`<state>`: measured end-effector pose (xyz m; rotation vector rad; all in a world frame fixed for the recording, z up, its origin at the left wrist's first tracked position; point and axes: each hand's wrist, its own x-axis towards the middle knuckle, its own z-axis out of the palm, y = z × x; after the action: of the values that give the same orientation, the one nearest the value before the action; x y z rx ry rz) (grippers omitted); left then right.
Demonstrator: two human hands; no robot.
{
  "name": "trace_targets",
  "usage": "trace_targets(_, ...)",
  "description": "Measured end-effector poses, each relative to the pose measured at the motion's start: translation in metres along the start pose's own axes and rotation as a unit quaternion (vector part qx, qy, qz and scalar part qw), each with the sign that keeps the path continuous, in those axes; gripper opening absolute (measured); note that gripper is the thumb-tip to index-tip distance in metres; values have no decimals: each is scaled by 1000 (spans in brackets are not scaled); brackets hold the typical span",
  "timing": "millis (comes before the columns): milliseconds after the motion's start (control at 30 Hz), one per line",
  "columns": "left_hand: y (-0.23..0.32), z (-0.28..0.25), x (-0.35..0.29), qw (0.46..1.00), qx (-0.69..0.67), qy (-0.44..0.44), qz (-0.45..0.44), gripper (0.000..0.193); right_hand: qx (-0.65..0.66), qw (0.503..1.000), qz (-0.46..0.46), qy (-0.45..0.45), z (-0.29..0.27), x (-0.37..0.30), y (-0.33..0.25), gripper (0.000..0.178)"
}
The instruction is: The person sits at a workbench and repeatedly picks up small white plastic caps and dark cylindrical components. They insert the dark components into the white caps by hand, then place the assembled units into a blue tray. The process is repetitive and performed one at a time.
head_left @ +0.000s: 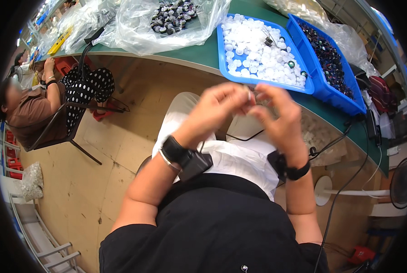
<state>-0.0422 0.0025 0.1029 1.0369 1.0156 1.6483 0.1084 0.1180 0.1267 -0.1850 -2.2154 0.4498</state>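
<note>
My left hand [221, 102] is held up over my lap, just short of the table edge. Its thumb and fingers are pinched together around something small, with a whitish bit showing at the fingertips. My right hand [280, 113] faces it, fingers curved and nearly meeting the left fingertips. Motion blur smears the right fingers, so its grip is unclear. Just beyond both hands lies a blue tray [220, 50] heaped with small round white translucent caps [253, 43]. A few small wired parts with green discs [291, 64] rest on the caps.
A deeper blue bin [359, 102] of dark wired parts stands right of the tray. Left of it, a clear plastic bag [133, 29] holds dark round pieces [174, 18] on the green table [203, 54]. Black cables [349, 179] hang at right. Another person [35, 109] sits at left.
</note>
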Motion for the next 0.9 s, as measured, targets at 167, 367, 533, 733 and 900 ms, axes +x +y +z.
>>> trace_targets(167, 88, -75, 69, 888, 325, 223, 238, 37, -110, 975, 187, 41, -35, 52, 70, 26)
trace_targets(367, 84, -101, 107, 642, 593, 259, 410, 42, -268, 929, 239, -92, -37, 61, 132, 27)
trace_targets(533, 18, -47, 101, 801, 574, 40, 167, 29, -322, 920, 212, -68, -26, 55, 115, 25)
trace_targets(733, 19, -33, 122, 681, 726, -48, 87, 18, -177, 965, 185, 57, -27, 56, 111, 22)
trace_targets(900, 9, -42, 130, 677, 724, -33, 127, 12, 166, 951, 217, 145, -27, 61, 114, 20)
